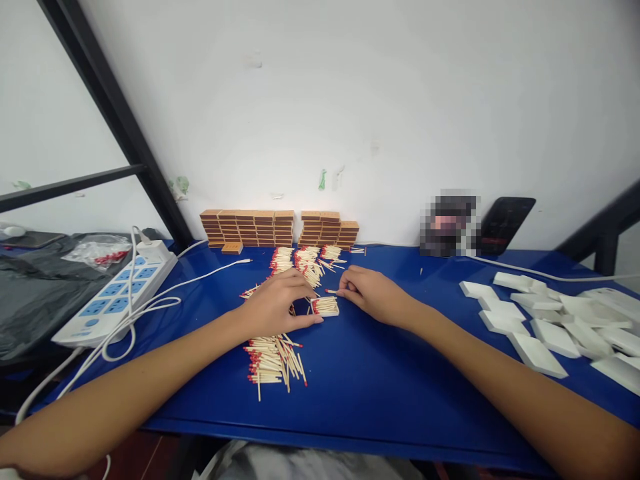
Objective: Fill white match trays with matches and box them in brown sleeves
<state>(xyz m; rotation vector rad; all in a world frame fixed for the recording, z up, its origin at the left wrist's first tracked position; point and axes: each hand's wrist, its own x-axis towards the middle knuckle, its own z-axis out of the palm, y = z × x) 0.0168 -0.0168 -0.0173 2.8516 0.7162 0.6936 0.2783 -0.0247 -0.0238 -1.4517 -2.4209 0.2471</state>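
A small white matchbox tray (331,313) filled with red-tipped matches lies on the blue table. My left hand (280,303) grips it from the left, with thumb and fingers at its near and far sides. Just right of the tray, my right hand (365,291) pinches a single match (331,291) by its plain end, its red head pointing left. Loose matches (267,363) form a pile below my left hand. Further matches (307,263) lie in heaps beyond it, partly hidden by the hand.
Stacked brown matchboxes (247,228) stand along the wall, with one box (232,248) in front. White empty trays (540,313) are heaped at the right. A white power strip (115,293) with cables occupies the left. A phone (507,225) leans on the wall.
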